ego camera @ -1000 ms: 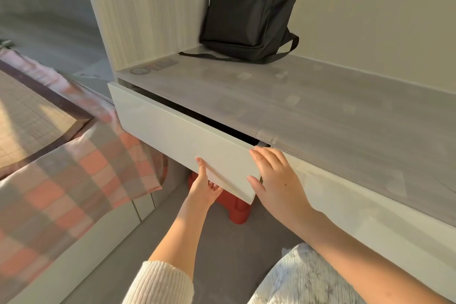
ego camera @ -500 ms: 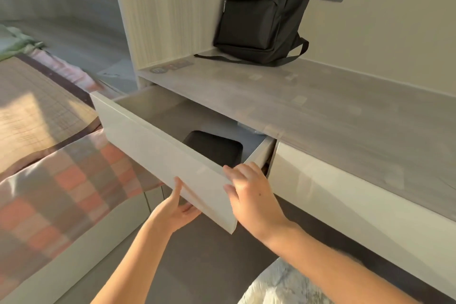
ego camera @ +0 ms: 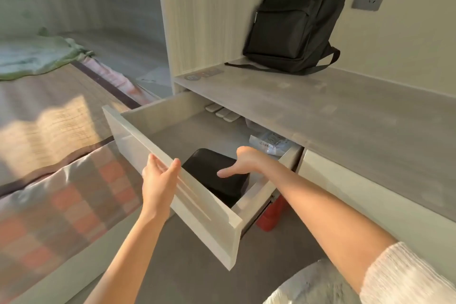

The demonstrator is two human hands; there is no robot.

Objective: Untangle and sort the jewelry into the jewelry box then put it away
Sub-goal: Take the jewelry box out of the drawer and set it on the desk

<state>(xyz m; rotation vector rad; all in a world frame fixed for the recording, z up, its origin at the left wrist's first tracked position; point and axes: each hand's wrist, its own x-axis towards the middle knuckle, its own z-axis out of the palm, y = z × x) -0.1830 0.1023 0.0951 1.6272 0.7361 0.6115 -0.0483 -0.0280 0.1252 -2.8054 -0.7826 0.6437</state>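
The black box point(ego camera: 209, 170) lies in the open drawer point(ego camera: 172, 195) under the bench point(ego camera: 345, 116), near its front right corner. The left hand point(ego camera: 159, 180) rests against the drawer front, fingers point(ego camera: 151, 159) straight and released. The right hand point(ego camera: 244, 161) reaches in just above the box; its fingers are hidden, so I cannot tell their state. A backpack point(ego camera: 293, 15) stands on the bench.

The drawer point(ego camera: 204, 217) has slid from a narrow slit to wide open toward the near left. This uncovers the whole black box point(ego camera: 209, 168), a clear packet point(ego camera: 270, 142) and white pieces point(ego camera: 222, 112) at its far end. The right grip point(ego camera: 243, 163) has left the drawer's top edge and now reaches inside over the box, while the left grip point(ego camera: 159, 180) has climbed from the underside to the top edge, fingers straight.
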